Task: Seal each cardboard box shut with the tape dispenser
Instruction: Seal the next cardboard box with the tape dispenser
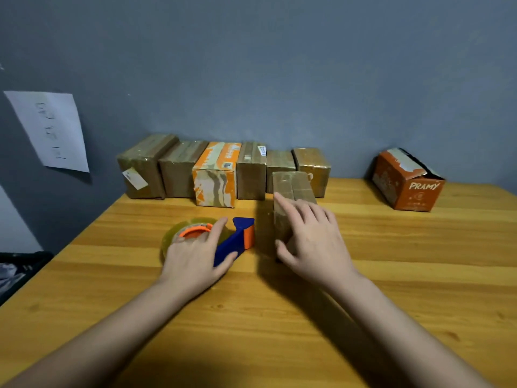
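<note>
A blue and orange tape dispenser (237, 239) with a clear tape roll lies on the wooden table (251, 317), left of centre. My left hand (193, 259) holds it, with the forefinger over the roll and the thumb against the blue handle. Right of it stands a small brown cardboard box (291, 186) with its long side pointing away from me. My right hand (313, 242) rests on the near end of this box, fingers spread over the top and thumb on its left side. An orange box marked PRAMY (405, 186) at the far right has a torn, partly open top.
A row of several taped boxes (251, 175) lines the blue-grey wall at the back, including a brown box (145, 166) at the left end and an orange and white box (215, 175). A sheet of paper (50, 130) hangs on the left wall. Dark items (16, 270) lie beyond the table's left edge.
</note>
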